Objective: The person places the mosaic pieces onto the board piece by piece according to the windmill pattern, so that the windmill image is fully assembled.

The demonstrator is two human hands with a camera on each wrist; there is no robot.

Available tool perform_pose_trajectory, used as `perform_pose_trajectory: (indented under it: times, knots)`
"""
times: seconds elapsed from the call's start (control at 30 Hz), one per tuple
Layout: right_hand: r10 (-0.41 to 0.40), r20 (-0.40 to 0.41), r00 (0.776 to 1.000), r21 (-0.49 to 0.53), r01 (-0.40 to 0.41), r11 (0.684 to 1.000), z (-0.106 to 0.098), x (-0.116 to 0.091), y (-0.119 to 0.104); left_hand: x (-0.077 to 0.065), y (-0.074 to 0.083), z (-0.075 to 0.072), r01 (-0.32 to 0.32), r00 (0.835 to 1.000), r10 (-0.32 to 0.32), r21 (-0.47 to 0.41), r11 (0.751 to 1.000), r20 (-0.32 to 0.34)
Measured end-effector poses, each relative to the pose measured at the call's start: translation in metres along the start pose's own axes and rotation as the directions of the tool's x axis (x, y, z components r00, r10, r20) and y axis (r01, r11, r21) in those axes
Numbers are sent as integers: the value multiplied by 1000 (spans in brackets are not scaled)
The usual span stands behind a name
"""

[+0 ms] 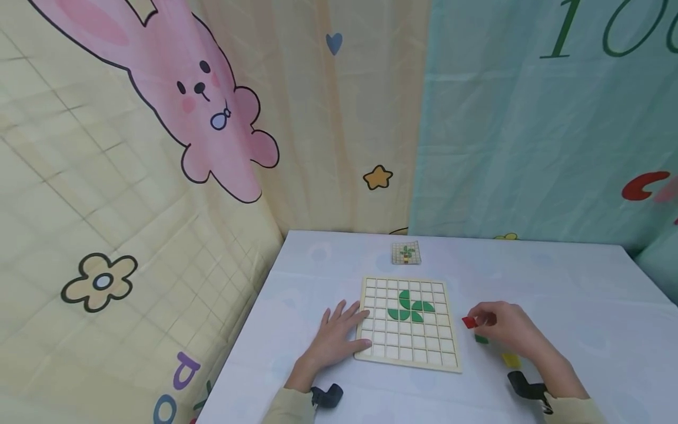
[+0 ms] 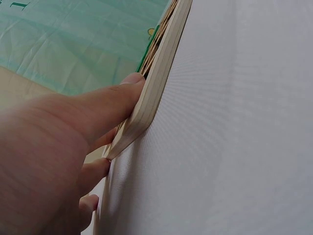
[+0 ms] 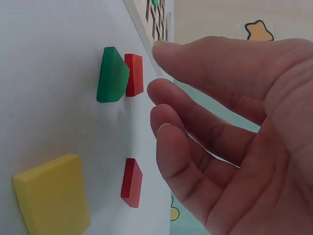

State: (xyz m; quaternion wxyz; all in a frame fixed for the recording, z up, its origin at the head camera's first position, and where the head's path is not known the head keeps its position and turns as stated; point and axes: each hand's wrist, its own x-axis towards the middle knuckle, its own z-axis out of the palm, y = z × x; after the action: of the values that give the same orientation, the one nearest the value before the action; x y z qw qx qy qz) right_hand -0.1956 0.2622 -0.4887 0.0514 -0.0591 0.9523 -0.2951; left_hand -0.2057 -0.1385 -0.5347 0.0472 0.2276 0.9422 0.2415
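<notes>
My left hand (image 1: 339, 335) rests at the left edge of a square wooden grid board (image 1: 405, 341), fingers spread. In the left wrist view, its thumb (image 2: 110, 105) touches the board's top edge. Several green quarter-circle pieces (image 1: 416, 317) form a pinwheel near the board's middle. To the right of the board, my right hand (image 1: 508, 327) hovers with loosely bent fingers around nothing. Close to its fingertips lie a red piece (image 3: 134, 75) and a green piece (image 3: 112, 76). Another red piece (image 3: 132, 183) and a yellow square piece (image 3: 54, 196) lie nearby.
Behind the board lies a small pattern card (image 1: 398, 253) showing a green and yellow figure on a grid. A white cloth covers the table (image 1: 312, 265). Printed curtains (image 1: 339, 118) hang behind and to the left.
</notes>
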Motion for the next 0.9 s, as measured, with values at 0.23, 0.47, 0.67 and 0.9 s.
perform_pose_trajectory:
  times: [0.23, 0.47, 0.67, 0.9]
  knots:
    - [38, 55, 998, -15, -38, 999, 4, 0, 2, 1, 0, 1, 8, 1000, -8, -10, 1000, 6]
    - [20, 64, 998, -46, -17, 999, 4, 2, 0, 1, 0, -1, -2, 1000, 2, -11, 1000, -9]
    - [29, 68, 997, -39, -26, 999, 5, 2, -3, 0, 1, -2, 8, 1000, -8, -13, 1000, -6]
    - [23, 55, 998, -56, -20, 998, 8, -2, -1, 0, 2, -2, 6, 1000, -6, -24, 1000, -2]
